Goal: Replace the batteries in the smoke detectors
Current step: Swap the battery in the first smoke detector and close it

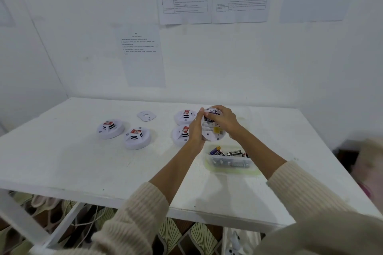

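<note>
Both my hands hold a white smoke detector (211, 130) above the table, its back with a label and a yellow patch turned toward me. My left hand (195, 130) grips its left edge. My right hand (224, 122) curls over its top right, fingers at the battery bay where a dark battery shows. Just below stands a clear plastic tub (230, 166) of several batteries (228, 153). On the table (72, 161) sit other detectors face up with red stickers: two to the left (110, 129) (137, 137) and two behind my left hand (184, 116) (180, 134).
A loose white cover plate (146, 115) lies on the table's far middle. Printed sheets (143, 56) hang on the white wall behind. Under the front edge I see the table's white frame, cables and a patterned floor. A blurred pale object (371, 159) sits at the right.
</note>
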